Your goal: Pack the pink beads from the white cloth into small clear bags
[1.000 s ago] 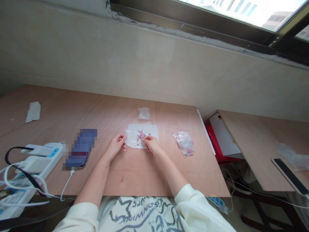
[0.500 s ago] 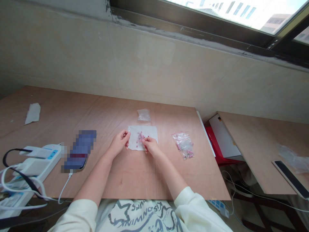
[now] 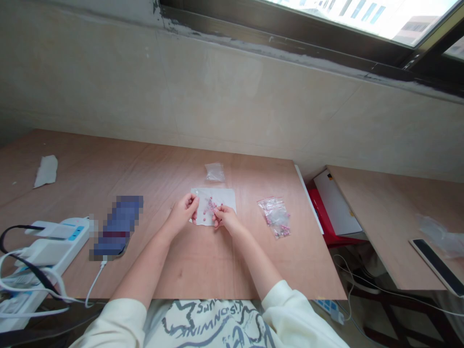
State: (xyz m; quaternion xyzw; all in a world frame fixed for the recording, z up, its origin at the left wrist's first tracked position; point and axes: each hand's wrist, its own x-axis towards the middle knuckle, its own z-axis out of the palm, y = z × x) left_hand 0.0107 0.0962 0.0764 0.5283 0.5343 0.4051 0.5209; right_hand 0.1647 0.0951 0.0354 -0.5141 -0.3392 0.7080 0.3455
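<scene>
Small pink beads (image 3: 211, 203) lie in a loose pile on a white sheet of paper (image 3: 227, 194) in the middle of the table. My left hand (image 3: 185, 210) is over the sheet's left edge, its fingers pinched together; what they hold is too small to make out. At the right side of the pile, my right hand (image 3: 225, 217) has thumb and fingertips closed close to the beads. Whatever sits between those fingertips is hidden. Just behind the paper lies a small clear plastic bag (image 3: 215, 172).
Clear zip bags with pink beads (image 3: 275, 217) lie to the right. On the left are a blurred phone (image 3: 119, 226) on a charging cable, a power strip (image 3: 67, 244) with plugs and cords, and a paper scrap (image 3: 46, 171). Another table (image 3: 398, 208) stands right, across a gap.
My left hand has shifted slightly right, further over the sheet's edge. My right hand stays by the beads, nearly unmoved. The view has tilted slightly.
</scene>
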